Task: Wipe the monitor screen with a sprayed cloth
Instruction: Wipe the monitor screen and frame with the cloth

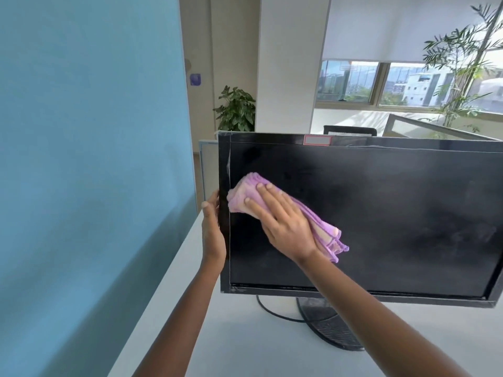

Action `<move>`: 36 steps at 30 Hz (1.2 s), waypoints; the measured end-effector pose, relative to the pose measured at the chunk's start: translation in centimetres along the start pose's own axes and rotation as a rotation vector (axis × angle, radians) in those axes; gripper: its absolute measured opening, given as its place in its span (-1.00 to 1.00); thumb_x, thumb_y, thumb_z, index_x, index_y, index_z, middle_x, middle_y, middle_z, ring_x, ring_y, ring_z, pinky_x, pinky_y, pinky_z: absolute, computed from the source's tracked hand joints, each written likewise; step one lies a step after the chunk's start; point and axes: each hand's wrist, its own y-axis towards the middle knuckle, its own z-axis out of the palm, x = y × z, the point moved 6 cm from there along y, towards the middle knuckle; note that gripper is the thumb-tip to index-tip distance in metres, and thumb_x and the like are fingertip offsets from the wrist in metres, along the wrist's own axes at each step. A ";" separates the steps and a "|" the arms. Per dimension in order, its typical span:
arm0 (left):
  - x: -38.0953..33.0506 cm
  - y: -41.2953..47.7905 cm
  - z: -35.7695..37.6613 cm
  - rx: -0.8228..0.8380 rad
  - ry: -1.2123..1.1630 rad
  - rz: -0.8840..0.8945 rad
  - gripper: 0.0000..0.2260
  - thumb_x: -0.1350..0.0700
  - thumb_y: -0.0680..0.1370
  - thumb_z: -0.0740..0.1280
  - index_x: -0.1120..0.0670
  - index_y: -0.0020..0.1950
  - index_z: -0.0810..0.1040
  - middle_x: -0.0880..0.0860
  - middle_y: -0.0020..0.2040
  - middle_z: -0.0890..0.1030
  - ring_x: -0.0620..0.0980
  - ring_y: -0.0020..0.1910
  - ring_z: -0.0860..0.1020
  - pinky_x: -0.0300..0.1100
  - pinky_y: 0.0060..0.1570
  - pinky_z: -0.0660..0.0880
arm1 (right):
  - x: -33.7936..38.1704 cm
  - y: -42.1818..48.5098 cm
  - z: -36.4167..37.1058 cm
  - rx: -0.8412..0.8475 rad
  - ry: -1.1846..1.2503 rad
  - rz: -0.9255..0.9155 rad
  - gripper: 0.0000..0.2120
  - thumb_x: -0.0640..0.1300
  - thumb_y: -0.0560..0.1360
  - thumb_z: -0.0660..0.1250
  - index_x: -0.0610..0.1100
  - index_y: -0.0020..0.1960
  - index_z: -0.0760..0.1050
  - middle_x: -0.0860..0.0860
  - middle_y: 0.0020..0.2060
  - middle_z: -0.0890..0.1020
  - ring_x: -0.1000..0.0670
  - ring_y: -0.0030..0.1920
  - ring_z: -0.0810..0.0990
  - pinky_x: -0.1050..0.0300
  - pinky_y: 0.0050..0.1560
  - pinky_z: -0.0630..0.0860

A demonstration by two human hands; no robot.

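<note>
monitor point(381, 213) right edge cropped, left hand point(213, 232) fingers behind it

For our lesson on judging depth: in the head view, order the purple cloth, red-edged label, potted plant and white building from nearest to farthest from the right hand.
1. Purple cloth, pressed under the right hand.
2. Red-edged label, on the top edge of the monitor.
3. Potted plant, behind the monitor, left.
4. White building, outside the window.

Monitor point(367, 219) on desk point(245, 344).
Cloth point(245, 191) on screen's point(408, 200) left part, under right hand point(283, 224); left hand point(212, 235) at monitor's left edge; plant point(236, 110) behind.
</note>
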 end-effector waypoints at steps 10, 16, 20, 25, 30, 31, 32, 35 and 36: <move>0.1 -0.3 -0.1 0.004 0.064 -0.046 -0.05 -0.54 0.28 -0.06 0.08 0.46 0.18 0.06 0.48 0.24 -0.02 0.45 0.21 -0.03 0.48 0.08 | 4.6 -9.9 2.9 0.380 -0.010 -0.236 -0.34 -0.33 0.42 0.06 -0.12 0.50 0.05 -0.06 0.33 0.44 -0.05 0.35 0.37 0.06 0.33 0.36; -0.3 -0.7 -0.4 -0.006 0.087 -0.083 -0.50 -0.06 0.60 -0.23 0.08 0.46 0.18 0.08 0.49 0.22 0.04 0.47 0.18 0.06 0.50 0.04 | 5.4 -11.3 1.1 0.423 0.039 -0.430 -0.58 -0.25 0.56 0.02 0.05 0.22 0.54 -0.01 0.22 0.57 0.02 0.24 0.54 0.18 0.23 0.47; -1.3 -0.3 -0.4 -0.021 0.157 -0.074 -0.51 -0.04 0.61 -0.21 0.10 0.45 0.20 0.11 0.48 0.23 0.06 0.47 0.20 0.03 0.49 0.06 | 3.0 -6.7 -2.2 0.306 0.067 -0.350 -0.61 -0.32 0.42 0.22 -0.09 0.20 0.56 -0.10 0.19 0.59 -0.09 0.20 0.57 0.09 0.13 0.55; -3.5 1.1 0.8 0.002 0.233 -0.013 -0.54 -0.05 0.62 -0.18 0.06 0.48 0.14 0.06 0.50 0.20 0.00 0.48 0.15 0.01 0.50 0.04 | -3.4 2.4 -6.7 0.053 0.122 0.016 -0.50 -0.51 0.35 0.32 -0.24 0.26 0.49 -0.26 0.24 0.52 -0.27 0.27 0.46 0.06 0.35 0.29; -3.6 0.8 1.8 -0.042 0.231 0.010 -0.58 -0.02 0.63 -0.12 0.01 0.49 0.06 -0.01 0.52 0.11 -0.07 0.50 0.06 -0.24 0.39 -0.02 | -6.5 6.9 -6.6 0.019 0.024 0.105 -0.57 -0.27 0.52 0.21 -0.20 0.39 0.33 -0.23 0.38 0.38 -0.24 0.41 0.30 -0.18 0.37 0.27; -3.6 0.7 1.9 -0.050 0.222 0.019 -0.59 -0.01 0.63 -0.11 0.02 0.48 0.07 0.00 0.52 0.12 -0.06 0.50 0.07 -0.25 0.38 -0.01 | -6.4 6.8 -6.0 0.039 0.008 0.102 -0.57 -0.22 0.54 0.17 -0.20 0.40 0.31 -0.23 0.39 0.36 -0.24 0.41 0.29 -0.18 0.39 0.25; -3.5 0.7 1.9 -0.058 0.210 0.022 -0.59 0.00 0.63 -0.10 0.04 0.48 0.08 0.01 0.52 0.13 -0.06 0.49 0.09 -0.25 0.39 0.00 | -6.1 6.5 -5.4 0.045 -0.013 0.090 -0.56 -0.19 0.54 0.15 -0.20 0.41 0.30 -0.23 0.39 0.36 -0.23 0.41 0.29 -0.17 0.40 0.23; -3.2 1.3 1.7 -0.082 0.189 0.014 -0.58 0.00 0.63 -0.08 0.07 0.48 0.13 0.05 0.51 0.18 -0.04 0.48 0.14 -0.09 0.49 0.04 | -5.1 5.2 -3.7 0.030 -0.027 0.071 -0.57 -0.18 0.54 0.13 -0.22 0.40 0.31 -0.25 0.37 0.38 -0.23 0.40 0.31 -0.13 0.40 0.24; -3.2 1.4 1.6 -0.090 0.186 0.016 -0.58 0.00 0.63 -0.08 0.08 0.47 0.14 0.05 0.50 0.20 -0.04 0.48 0.15 -0.05 0.49 0.05 | -4.8 4.7 -3.1 0.039 -0.024 0.061 -0.57 -0.18 0.54 0.12 -0.22 0.40 0.31 -0.25 0.37 0.39 -0.22 0.40 0.32 -0.12 0.40 0.24</move>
